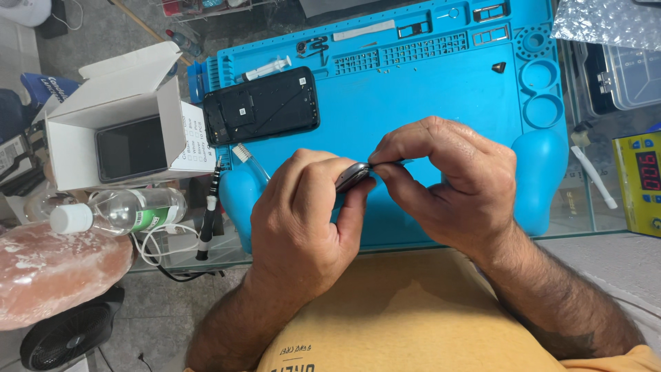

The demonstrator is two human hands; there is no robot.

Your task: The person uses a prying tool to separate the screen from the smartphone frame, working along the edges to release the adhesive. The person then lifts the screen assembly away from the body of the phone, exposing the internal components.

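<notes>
Between both hands, left hand (pixel 299 213) grips a small grey device (pixel 352 176); right hand (pixel 447 182) pinches its edge.

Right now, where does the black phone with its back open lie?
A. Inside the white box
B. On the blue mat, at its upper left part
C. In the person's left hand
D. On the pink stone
B: the black phone lies flat on the blue mat, beside the white box and away from both hands.

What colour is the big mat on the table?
Bright blue: the work mat shows clearly in the head view.
</notes>
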